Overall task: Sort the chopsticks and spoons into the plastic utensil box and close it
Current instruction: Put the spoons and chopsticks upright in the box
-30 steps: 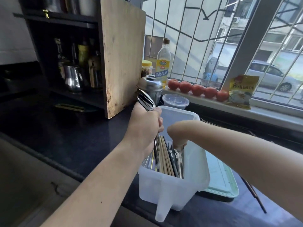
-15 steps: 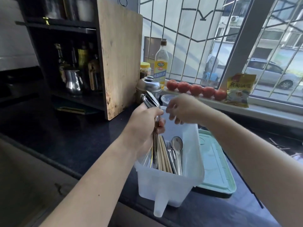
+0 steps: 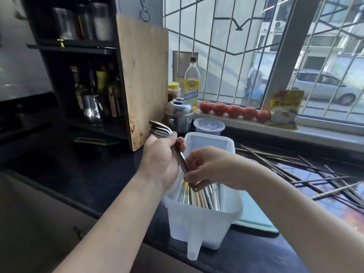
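Partly sorted: left hand clutching spoons, right hand pinching their handles over box; chopsticks loose on worktop, lid off.

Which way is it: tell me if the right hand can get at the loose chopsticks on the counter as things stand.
Probably yes. The chopsticks lie bare on the counter to the right of the utensil box, with nothing over them. But the right hand is pinching the handles of the spoons that the left hand grips.
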{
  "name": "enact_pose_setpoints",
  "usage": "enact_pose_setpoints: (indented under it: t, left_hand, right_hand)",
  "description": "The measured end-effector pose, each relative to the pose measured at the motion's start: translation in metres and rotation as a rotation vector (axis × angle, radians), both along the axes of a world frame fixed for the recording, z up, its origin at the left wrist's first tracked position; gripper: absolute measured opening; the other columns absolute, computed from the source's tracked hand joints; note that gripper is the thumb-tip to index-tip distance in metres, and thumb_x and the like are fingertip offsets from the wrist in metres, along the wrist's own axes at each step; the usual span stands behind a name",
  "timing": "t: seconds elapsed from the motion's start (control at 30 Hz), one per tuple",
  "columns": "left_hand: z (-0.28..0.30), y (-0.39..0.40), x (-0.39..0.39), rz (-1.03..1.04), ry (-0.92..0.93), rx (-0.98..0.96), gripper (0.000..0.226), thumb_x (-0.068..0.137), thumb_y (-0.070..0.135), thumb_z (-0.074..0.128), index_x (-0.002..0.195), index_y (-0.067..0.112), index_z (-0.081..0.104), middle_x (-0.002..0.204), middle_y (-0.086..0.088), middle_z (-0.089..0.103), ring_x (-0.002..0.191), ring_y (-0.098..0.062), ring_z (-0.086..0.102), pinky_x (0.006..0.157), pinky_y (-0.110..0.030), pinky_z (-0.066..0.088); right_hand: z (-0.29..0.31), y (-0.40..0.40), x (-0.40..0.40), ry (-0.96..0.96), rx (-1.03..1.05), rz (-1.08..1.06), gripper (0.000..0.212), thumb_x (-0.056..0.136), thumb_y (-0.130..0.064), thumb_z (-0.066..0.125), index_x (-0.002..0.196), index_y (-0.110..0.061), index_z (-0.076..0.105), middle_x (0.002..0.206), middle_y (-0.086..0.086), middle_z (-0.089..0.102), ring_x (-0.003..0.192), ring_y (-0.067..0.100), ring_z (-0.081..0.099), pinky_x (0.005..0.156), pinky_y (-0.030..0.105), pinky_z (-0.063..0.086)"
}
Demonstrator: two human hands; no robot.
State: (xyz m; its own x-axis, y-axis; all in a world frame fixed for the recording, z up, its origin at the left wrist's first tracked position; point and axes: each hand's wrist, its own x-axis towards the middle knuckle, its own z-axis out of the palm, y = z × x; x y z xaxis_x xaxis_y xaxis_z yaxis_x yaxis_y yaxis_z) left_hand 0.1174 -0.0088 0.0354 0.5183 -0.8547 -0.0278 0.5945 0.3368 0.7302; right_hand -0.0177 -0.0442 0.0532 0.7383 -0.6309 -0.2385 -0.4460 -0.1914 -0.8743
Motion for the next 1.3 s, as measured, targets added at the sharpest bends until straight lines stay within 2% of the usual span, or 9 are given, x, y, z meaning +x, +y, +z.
enact_pose_setpoints:
  t: [0.13,0.37,0.43,0.53,0.7,0.87,1.07,1.17,1.3]
  left_hand:
    - [0.002,0.003,-0.002,-0.004,0.072,-0.01,0.024,0.099,-0.007,0.055,0.121,0.002,0.052,0.088,-0.014,0.057,0.064,-0.02,0.066,0.062,-0.032,0.06]
    - [0.004,0.006,-0.004,-0.024,0.074,-0.031,0.036,0.1,-0.011,0.048,0.135,-0.01,0.042,0.108,-0.019,0.058,0.087,-0.033,0.075,0.07,-0.045,0.064]
    - [0.005,0.005,-0.004,-0.017,0.075,-0.024,0.032,0.101,-0.01,0.047,0.133,-0.011,0.043,0.11,-0.021,0.058,0.093,-0.035,0.076,0.072,-0.046,0.064]
    - [0.006,0.007,-0.003,-0.027,0.127,-0.037,0.019,0.101,-0.009,0.047,0.119,-0.007,0.051,0.109,-0.023,0.058,0.088,-0.033,0.076,0.076,-0.047,0.064]
    - [0.005,0.009,0.003,-0.034,0.295,-0.1,0.017,0.101,-0.009,0.045,0.115,-0.004,0.051,0.108,-0.016,0.061,0.088,-0.029,0.077,0.072,-0.044,0.064]
    - [0.019,0.016,0.01,-0.021,0.363,-0.159,0.015,0.102,-0.005,0.043,0.1,0.001,0.057,0.09,-0.008,0.068,0.102,-0.027,0.075,0.093,-0.046,0.057]
    - [0.028,0.018,0.016,0.062,0.435,-0.197,0.015,0.101,-0.001,0.048,0.089,0.002,0.058,0.085,-0.012,0.067,0.077,-0.021,0.074,0.084,-0.039,0.06]
    - [0.027,0.016,0.025,0.097,0.484,-0.21,0.018,0.096,-0.001,0.049,0.081,0.006,0.054,0.075,-0.008,0.06,0.063,-0.016,0.062,0.079,-0.029,0.057]
    - [0.02,0.009,0.044,0.068,0.522,-0.213,0.021,0.093,0.005,0.043,0.074,0.013,0.045,0.062,0.0,0.048,0.047,-0.01,0.045,0.057,-0.018,0.043]
  right_hand:
    - [-0.004,0.003,0.0,-0.1,0.021,-0.062,0.006,0.086,0.005,0.072,0.088,0.002,0.067,0.073,0.017,0.068,0.07,0.034,0.07,0.075,0.044,0.062]
    - [0.005,-0.007,-0.01,-0.123,-0.058,-0.1,0.012,0.088,0.01,0.067,0.094,-0.001,0.07,0.079,0.014,0.074,0.074,0.028,0.073,0.076,0.037,0.063]
    - [0.008,-0.012,-0.015,-0.079,-0.122,-0.098,0.018,0.088,0.013,0.065,0.097,-0.002,0.072,0.084,0.015,0.076,0.077,0.025,0.073,0.072,0.031,0.062]
    - [0.007,-0.014,-0.018,-0.022,-0.212,-0.115,0.02,0.087,0.008,0.069,0.098,-0.007,0.075,0.088,0.013,0.076,0.077,0.021,0.07,0.069,0.027,0.057]
    - [0.005,-0.014,-0.019,-0.136,-0.064,-0.178,0.019,0.086,0.009,0.07,0.1,-0.003,0.073,0.086,0.012,0.07,0.076,0.02,0.066,0.068,0.025,0.055]
    - [0.007,-0.012,-0.018,-0.248,0.023,-0.257,0.006,0.086,0.0,0.075,0.082,-0.005,0.074,0.075,0.01,0.066,0.066,0.016,0.063,0.067,0.028,0.054]
    - [0.016,-0.006,-0.018,-0.293,0.073,-0.197,0.011,0.094,0.003,0.063,0.086,0.0,0.07,0.074,0.013,0.07,0.062,0.018,0.063,0.06,0.03,0.056]
    - [0.018,-0.005,-0.022,-0.273,0.107,-0.23,0.013,0.095,0.005,0.059,0.087,-0.001,0.067,0.072,0.013,0.068,0.06,0.019,0.063,0.058,0.03,0.056]
    - [0.016,-0.009,-0.029,-0.268,0.126,-0.335,0.017,0.094,0.002,0.056,0.08,-0.003,0.064,0.066,0.011,0.059,0.053,0.018,0.055,0.052,0.029,0.05]
